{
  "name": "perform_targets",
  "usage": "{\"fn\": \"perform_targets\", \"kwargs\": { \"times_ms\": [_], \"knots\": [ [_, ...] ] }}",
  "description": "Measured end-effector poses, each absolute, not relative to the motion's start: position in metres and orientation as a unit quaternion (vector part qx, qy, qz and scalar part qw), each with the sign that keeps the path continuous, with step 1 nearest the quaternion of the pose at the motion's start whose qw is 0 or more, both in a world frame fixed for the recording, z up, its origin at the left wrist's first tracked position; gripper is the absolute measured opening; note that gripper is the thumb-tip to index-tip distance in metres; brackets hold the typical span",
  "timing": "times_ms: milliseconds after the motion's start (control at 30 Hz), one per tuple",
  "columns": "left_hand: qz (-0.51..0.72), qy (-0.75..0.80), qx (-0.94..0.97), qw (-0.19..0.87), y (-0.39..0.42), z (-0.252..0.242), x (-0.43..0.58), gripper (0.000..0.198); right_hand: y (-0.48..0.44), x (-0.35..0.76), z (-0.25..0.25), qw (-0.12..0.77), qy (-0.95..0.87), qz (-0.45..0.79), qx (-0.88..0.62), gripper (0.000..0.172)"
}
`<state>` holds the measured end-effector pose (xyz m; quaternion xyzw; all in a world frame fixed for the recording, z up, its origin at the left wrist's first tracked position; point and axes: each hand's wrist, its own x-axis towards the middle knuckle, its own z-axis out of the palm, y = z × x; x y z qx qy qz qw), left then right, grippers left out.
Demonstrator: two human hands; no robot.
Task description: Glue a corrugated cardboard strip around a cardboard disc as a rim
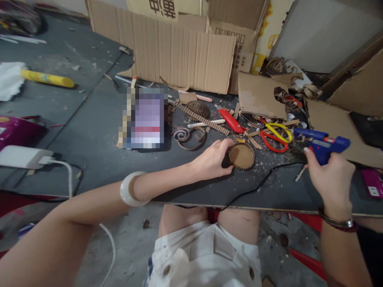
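Note:
My left hand (214, 159), with a white bangle on the forearm, grips the left side of a small round cardboard piece (241, 156) with a raised rim. Its round face is turned up toward me, low over the table. My right hand (330, 179) is wrapped round the handle of a blue glue gun (324, 145), whose nozzle points left. From the gun a black cord (263, 179) runs across the table's front edge. Scissors (273, 137) with red and yellow handles and a red utility knife (231, 120) lie just beyond the cardboard piece.
A blurred-out phone (148, 119) stands left of centre. Curled cardboard strips (188, 137), a corrugated dome (197, 109) and scraps litter the middle. Large cardboard sheets (179, 56) lean at the back. A white charger (25, 156) and yellow tube (48, 77) lie left.

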<state>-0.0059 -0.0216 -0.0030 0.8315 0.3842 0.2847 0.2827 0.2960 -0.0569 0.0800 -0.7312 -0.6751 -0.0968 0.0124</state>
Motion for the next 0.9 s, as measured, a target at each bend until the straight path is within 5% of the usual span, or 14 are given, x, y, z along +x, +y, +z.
{"fn": "perform_targets", "kwargs": {
  "times_ms": [367,900],
  "knots": [
    [0.294,0.387,0.828,0.279,-0.022,-0.007,-0.006,0.054,-0.044,0.309,0.047,0.046,-0.571,-0.111,-0.812,0.069],
    [0.310,0.378,0.822,0.293,-0.021,-0.009,-0.006,0.054,-0.062,0.300,0.057,-0.048,-0.576,-0.052,-0.814,0.074]
  ]
}}
